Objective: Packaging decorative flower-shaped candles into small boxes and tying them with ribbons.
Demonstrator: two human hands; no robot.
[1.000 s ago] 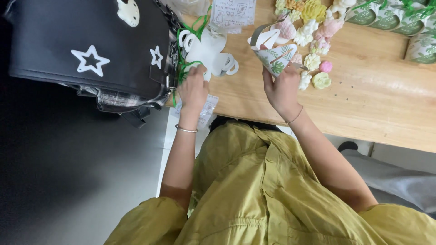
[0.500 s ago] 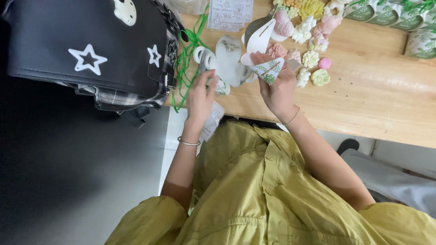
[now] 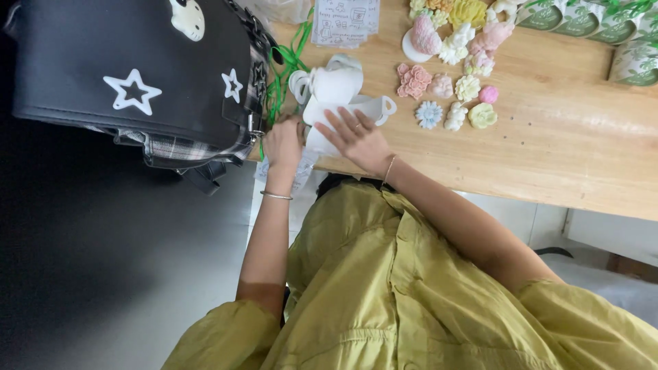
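the white moulds [image 3: 343,103] are pressed under the right hand [image 3: 356,137], fingers spread flat; beside them the left hand [image 3: 284,144] is rested – fingers' state cannot be told – near the black bag [image 3: 137,68].

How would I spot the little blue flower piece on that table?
Start at the wooden table and find the cluster of small pastel flower shapes beyond the right hand. The blue flower lies at the cluster's near edge, beside a white piece; it alone is pale blue.

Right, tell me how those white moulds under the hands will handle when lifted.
The white moulds look soft and rubbery, so probably floppy. They seem thin and hollow, likely light. The right hand presses flat on them, suggesting they may shift.
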